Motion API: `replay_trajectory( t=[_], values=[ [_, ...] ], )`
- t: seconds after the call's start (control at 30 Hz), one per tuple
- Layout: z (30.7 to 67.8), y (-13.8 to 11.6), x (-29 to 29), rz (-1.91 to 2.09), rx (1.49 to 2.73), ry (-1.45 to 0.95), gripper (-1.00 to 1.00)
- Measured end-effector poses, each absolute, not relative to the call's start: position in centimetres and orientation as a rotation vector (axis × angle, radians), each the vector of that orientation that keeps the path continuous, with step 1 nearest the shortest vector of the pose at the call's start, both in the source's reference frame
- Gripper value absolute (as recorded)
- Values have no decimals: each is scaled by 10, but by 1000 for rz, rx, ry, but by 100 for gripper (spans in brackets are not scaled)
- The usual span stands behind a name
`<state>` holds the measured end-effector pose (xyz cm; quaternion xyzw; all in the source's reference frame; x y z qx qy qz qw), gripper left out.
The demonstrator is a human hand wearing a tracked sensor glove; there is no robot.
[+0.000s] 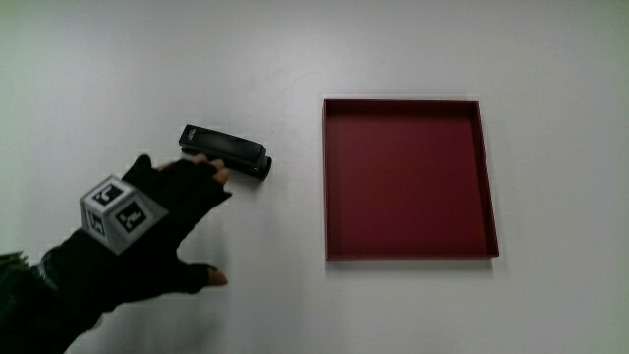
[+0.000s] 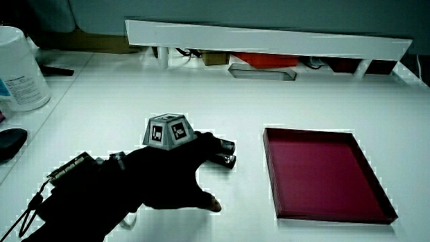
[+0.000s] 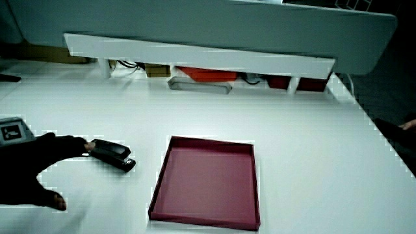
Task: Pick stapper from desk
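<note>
Reaching hand (image 1: 147,221), fingers (image 1: 201,169) spread, touching slim black stapler (image 1: 226,151), nothing gripped

No words, brands or numbers can be read anywhere. The only sign is the black-and-white square pattern on the cube (image 1: 117,213) on the hand (image 1: 162,221). A white tub (image 2: 19,67) carries a label, too blurred to read.
</note>
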<state>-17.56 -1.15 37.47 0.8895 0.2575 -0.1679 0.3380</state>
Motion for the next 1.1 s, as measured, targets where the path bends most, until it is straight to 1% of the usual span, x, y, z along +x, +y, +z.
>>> replay_trajectory(
  t=[0.03,0.07,0.1,0.13,0.17,0.2,0.23,0.27,0.3,0.33,0.4,0.43,0.47,0.5,0.63,0.77,0.9,1.1],
  values=[
    [374,-15,-175,-413,2343,691,0],
    [380,-18,-178,-443,2288,623,0],
    [381,-22,-177,-463,2293,610,0],
    [384,-27,-177,-454,2271,610,0],
    [385,-30,-178,-462,2245,519,0],
    [389,-35,-179,-470,2291,619,0],
    [388,-39,-178,-460,2300,589,0],
    [395,-44,-179,-470,2291,568,0],
    [394,-48,-178,-460,2270,516,0],
    [400,-53,-178,-509,2273,532,0],
    [404,-60,-177,-495,2251,490,0],
    [407,-64,-177,-491,2259,488,0],
    [411,-67,-177,-514,2238,455,0],
    [414,-70,-176,-497,2251,463,0],
    [425,-83,-172,-513,2238,449,0],
    [432,-89,-165,-463,2219,423,0],
    [450,-94,-160,-403,2206,424,0],
    [464,-93,-157,-352,2189,395,0]
  ],
)
